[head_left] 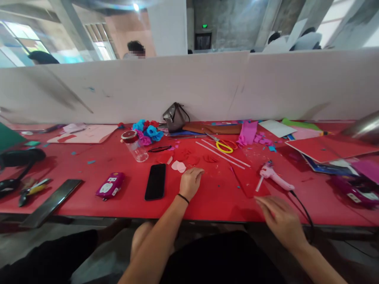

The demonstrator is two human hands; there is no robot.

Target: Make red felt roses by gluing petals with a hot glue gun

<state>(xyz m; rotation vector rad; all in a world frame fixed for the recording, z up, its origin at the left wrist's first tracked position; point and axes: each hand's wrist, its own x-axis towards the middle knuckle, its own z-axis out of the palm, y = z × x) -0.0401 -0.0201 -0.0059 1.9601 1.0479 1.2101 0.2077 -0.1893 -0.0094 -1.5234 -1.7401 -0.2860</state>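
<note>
My left hand rests on the red table, fingers curled loosely, right beside pale pink paper petals; I cannot see anything in it. A black band circles that wrist. My right hand hovers at the table's front edge, fingers stretched out and blurred, holding nothing. It is nearest a dark red paper sheet and a pink glue gun whose black cord runs past it. A black phone lies left of my left hand.
Yellow-handled scissors, white sticks, red paper pieces, blue, pink and red paper flowers, a clear jar, a grey pouch, a pink case, coloured sheets at right. White partition behind; other people beyond it.
</note>
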